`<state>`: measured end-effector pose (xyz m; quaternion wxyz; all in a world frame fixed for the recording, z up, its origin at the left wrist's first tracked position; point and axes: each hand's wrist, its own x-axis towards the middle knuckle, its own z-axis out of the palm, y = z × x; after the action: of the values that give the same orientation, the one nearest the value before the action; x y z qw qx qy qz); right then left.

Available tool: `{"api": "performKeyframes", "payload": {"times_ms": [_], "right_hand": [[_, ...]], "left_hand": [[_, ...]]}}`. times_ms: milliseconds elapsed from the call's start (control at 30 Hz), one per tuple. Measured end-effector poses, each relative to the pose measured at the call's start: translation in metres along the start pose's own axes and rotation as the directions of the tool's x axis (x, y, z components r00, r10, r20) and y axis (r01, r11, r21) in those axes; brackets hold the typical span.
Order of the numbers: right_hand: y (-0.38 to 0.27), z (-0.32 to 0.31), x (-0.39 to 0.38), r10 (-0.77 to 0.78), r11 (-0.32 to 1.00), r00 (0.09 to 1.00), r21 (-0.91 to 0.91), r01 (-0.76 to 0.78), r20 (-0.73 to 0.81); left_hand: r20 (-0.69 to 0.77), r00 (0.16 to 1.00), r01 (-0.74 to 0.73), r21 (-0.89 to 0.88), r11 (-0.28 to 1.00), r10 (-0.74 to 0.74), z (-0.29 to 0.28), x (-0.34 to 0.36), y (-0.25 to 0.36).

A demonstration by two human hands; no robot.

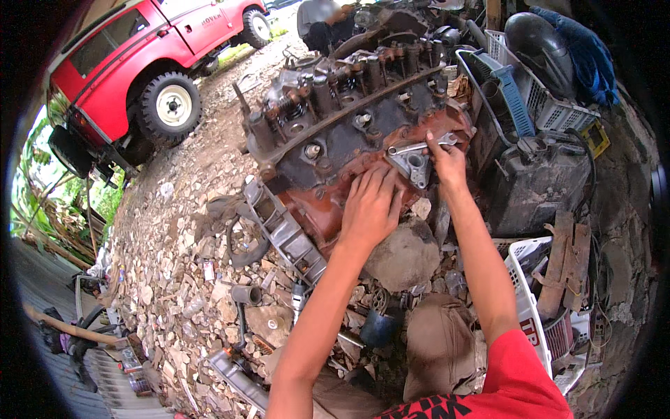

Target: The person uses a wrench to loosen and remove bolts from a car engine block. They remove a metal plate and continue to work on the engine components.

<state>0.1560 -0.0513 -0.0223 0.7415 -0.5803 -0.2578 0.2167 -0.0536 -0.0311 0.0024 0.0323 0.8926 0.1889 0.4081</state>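
Observation:
A large engine block [328, 209], rust-red below and dark above, stands on the rubble in front of me. A grey triangular metal bracket [417, 162] sits on its near side. In my right hand [449, 166] is a combination wrench [408, 147], held flat across the top of the bracket, its far end at a corner. My left hand [373, 204] rests on the block just left of the bracket, its fingers stretched out against the red metal. What lies under those fingertips is hidden.
A long grey metal part [286, 227] leans on the block's left end. Stones, tools and a blue can [382, 328] lie near my knees. On the right stand a black jerrycan [537, 185] and white crates [527, 279]. A red vehicle [150, 63] is at the back left.

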Motion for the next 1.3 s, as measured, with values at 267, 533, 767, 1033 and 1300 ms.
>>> {"api": "performKeyframes", "payload": {"times_ms": [267, 533, 767, 1033, 1300], "right_hand": [[0.022, -0.003, -0.001, -0.069, 0.998, 0.997, -0.006, 0.069, -0.04], [0.042, -0.039, 0.01, -0.194, 0.979, 0.885, -0.023, 0.204, -0.424], [-0.003, -0.02, 0.071, -0.398, 0.895, 0.779, -0.021, 0.445, -0.484], [0.026, -0.038, 0.04, -0.44, 0.878, 0.814, 0.007, 0.478, -0.379], [0.0, -0.008, 0.074, -0.527, 0.85, 0.786, -0.188, 0.492, -0.324]], "left_hand": [[0.214, 0.976, -0.12, 0.418, 0.9, 0.031, 0.047, 0.019, -0.008], [0.205, 0.979, -0.084, 0.435, 0.897, -0.008, 0.051, 0.019, -0.003], [0.202, 0.979, -0.094, 0.428, 0.899, 0.007, 0.055, 0.022, -0.001], [0.211, 0.977, -0.064, 0.448, 0.892, -0.036, 0.049, 0.016, -0.007], [0.238, 0.971, -0.096, 0.445, 0.891, -0.015, 0.056, 0.022, 0.001]]}}
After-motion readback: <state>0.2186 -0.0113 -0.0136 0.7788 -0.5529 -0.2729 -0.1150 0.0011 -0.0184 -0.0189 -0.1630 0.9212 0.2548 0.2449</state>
